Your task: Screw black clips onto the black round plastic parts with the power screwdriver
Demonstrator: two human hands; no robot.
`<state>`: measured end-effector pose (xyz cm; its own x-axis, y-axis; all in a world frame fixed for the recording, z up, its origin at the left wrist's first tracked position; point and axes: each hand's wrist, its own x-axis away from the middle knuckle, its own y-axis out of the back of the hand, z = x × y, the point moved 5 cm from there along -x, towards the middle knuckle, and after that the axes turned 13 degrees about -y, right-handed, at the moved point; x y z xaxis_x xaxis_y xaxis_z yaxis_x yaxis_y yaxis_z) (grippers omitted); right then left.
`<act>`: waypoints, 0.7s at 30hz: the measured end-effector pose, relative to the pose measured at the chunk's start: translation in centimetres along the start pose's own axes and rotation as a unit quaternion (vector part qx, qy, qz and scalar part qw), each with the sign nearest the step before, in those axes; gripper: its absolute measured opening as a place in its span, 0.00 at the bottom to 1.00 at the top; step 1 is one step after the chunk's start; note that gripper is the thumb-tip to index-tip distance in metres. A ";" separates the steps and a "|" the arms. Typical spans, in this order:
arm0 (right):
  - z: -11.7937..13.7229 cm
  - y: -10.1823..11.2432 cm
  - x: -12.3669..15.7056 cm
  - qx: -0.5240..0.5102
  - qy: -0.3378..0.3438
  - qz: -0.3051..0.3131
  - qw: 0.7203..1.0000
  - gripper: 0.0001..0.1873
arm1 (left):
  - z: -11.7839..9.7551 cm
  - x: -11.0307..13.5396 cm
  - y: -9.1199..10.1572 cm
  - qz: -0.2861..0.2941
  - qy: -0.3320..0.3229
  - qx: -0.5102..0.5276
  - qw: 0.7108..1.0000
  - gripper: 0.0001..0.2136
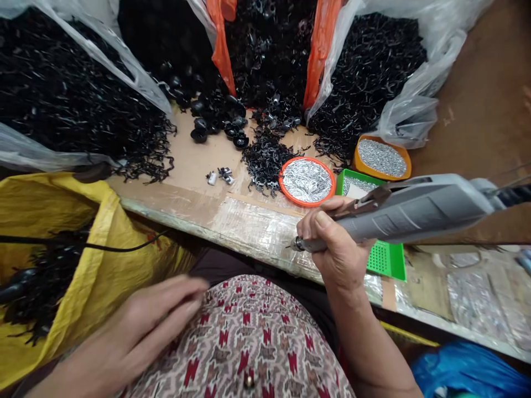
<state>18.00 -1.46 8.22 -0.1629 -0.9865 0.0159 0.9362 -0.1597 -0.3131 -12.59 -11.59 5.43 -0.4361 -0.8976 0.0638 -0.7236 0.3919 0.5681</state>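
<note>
My right hand (340, 243) is wrapped round a grey electric screwdriver (398, 210). The tool lies nearly level over the table edge, its bit pointing left and its cord leaving at the right. My left hand (153, 315), a little blurred, is in front of my body with fingers stretched out and nothing seen in it. Just beyond the right hand stands an orange-rimmed round dish (307, 181) of thin silvery metal pins. A green tray (385, 260) sits partly hidden behind the screwdriver, with small metal pieces at its far end.
Bags of black plastic parts (369, 72) line the back. Small black clips (269, 160) and round black caps (201, 130) lie on the table. An orange tub (360, 160) holds small metal pieces. A yellow sack (99, 265) with black parts stands left, a black cable (112, 247) crossing it.
</note>
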 end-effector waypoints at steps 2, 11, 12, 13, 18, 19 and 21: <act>0.0 -0.5 0.2 -0.017 -0.013 0.015 1.000 0.14 | -2.2 -5.5 -2.7 0.028 -0.034 0.073 0.996 0.18; 0.1 -1.0 1.1 -0.046 -0.040 0.076 0.995 0.13 | -5.2 -15.7 -11.2 0.173 -0.021 0.568 0.804 0.17; 0.1 -0.9 1.1 -0.045 -0.036 0.063 0.996 0.12 | -5.0 -15.8 -11.4 0.161 -0.018 0.566 0.808 0.15; 0.1 -0.7 1.1 -0.041 -0.029 0.039 0.998 0.11 | -4.8 -15.9 -11.4 0.140 -0.019 0.557 0.818 0.14; 0.3 -0.1 0.7 -0.015 -0.010 -0.036 0.999 0.10 | -4.4 -16.6 -11.8 0.076 -0.019 0.558 0.826 0.14; 0.2 -0.2 0.6 -0.015 -0.015 -0.023 1.000 0.10 | -4.5 -16.8 -12.0 0.091 -0.014 0.578 0.811 0.15; 0.2 -0.1 0.4 -0.013 -0.023 0.001 1.000 0.11 | -4.6 -17.0 -12.6 0.135 -0.006 0.612 0.779 0.17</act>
<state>17.88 -1.88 8.41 -0.1464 -0.9875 0.0584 0.9277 -0.1576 -0.3385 6.42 -2.16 0.99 -0.6608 -0.7499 0.0329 -0.5694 0.4722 -0.6730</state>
